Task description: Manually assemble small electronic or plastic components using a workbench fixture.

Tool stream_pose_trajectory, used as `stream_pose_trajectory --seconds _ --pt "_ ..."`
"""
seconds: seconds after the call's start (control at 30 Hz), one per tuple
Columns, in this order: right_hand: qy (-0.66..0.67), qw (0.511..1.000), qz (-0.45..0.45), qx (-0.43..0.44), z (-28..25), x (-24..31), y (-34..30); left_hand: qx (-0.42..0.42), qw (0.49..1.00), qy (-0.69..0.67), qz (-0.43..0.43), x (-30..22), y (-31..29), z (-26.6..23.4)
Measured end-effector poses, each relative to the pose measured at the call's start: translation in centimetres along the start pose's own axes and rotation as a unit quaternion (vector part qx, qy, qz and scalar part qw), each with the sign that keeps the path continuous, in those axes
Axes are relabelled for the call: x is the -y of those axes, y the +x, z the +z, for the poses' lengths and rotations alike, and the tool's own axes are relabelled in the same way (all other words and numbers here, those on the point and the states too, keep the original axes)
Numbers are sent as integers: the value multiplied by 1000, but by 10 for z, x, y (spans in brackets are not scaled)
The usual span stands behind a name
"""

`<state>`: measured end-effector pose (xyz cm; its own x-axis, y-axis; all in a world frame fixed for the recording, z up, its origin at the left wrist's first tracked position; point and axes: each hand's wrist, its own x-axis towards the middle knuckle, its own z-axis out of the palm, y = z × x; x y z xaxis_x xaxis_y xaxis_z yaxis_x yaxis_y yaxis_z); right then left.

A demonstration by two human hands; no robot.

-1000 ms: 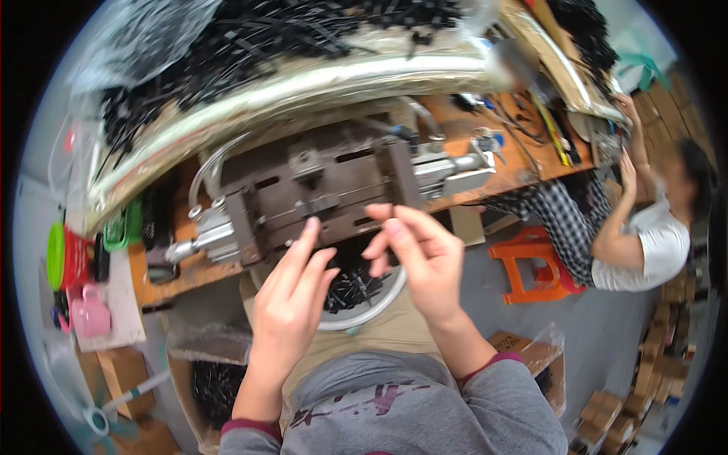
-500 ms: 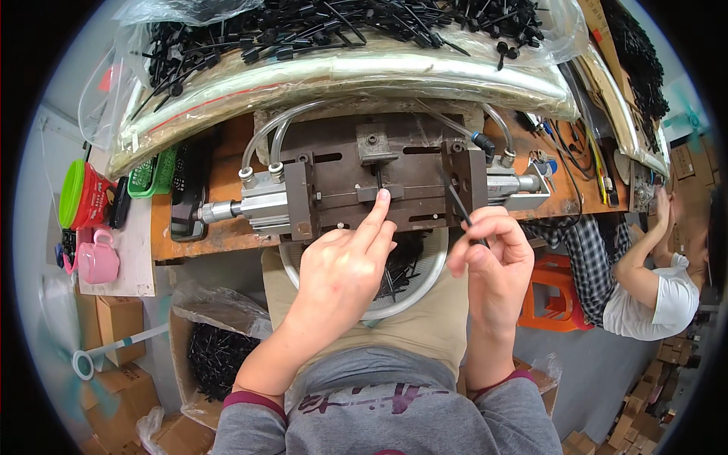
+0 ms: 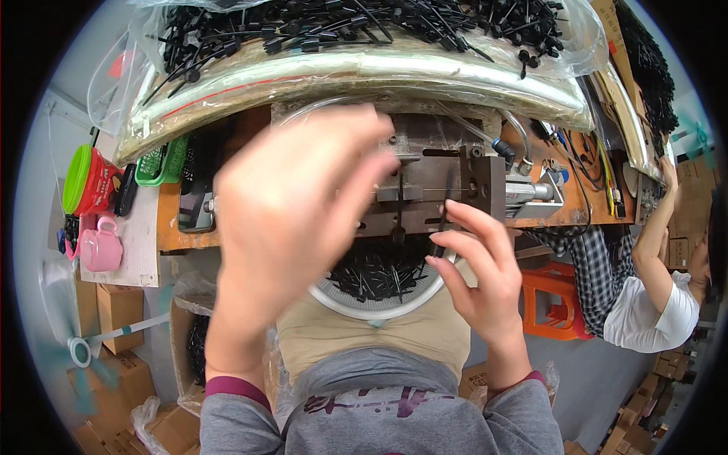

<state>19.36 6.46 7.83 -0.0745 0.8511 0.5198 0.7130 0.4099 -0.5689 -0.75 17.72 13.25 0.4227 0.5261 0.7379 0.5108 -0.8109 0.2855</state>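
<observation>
My right hand (image 3: 489, 280) pinches a thin black plastic rod (image 3: 445, 203) between thumb and fingertips, holding it nearly upright before the right half of a dark metal clamping fixture (image 3: 440, 165). Raised close to the camera, my left hand (image 3: 284, 205) is smeared by motion and covers the fixture's left half; whether its fingers hold anything does not show. Another black rod-shaped part (image 3: 400, 212) sits in the small block at the fixture's middle. Below the fixture, a round white basket (image 3: 379, 312) full of similar black parts (image 3: 371, 274) rests at my lap.
Behind the fixture, a plastic-lined tray edge (image 3: 356, 70) holds a heap of black parts (image 3: 341, 26). An air cylinder (image 3: 535, 191) with hoses is on the right. A pink cup (image 3: 101, 246) and red tub (image 3: 98, 180) stand left. A co-worker (image 3: 644, 303) sits right near an orange stool (image 3: 550, 299).
My left hand has lifted off the fixture's middle block and swung up and left. The right hand, still with the rod, has moved slightly left, and the rod stands more upright.
</observation>
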Motion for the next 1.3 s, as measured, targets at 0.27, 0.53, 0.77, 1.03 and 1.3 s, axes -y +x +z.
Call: stream_pose_trajectory --seconds 0.27,0.53,0.77,1.03,1.3 --pt "-149 980 -82 100 29 -4 7 -59 987 117 90 93 101 27" --pt "-165 976 -101 102 28 -5 13 88 973 194 86 116 120 28" --pt "-95 983 -80 133 9 -2 31 21 997 59 -34 53 86 -19" --pt "-168 964 -132 -160 -15 -39 138 20 992 -101 -68 -20 -4 -17" --pt "-289 957 -28 -11 -15 -107 236 111 990 -52 -75 -44 -71 23"
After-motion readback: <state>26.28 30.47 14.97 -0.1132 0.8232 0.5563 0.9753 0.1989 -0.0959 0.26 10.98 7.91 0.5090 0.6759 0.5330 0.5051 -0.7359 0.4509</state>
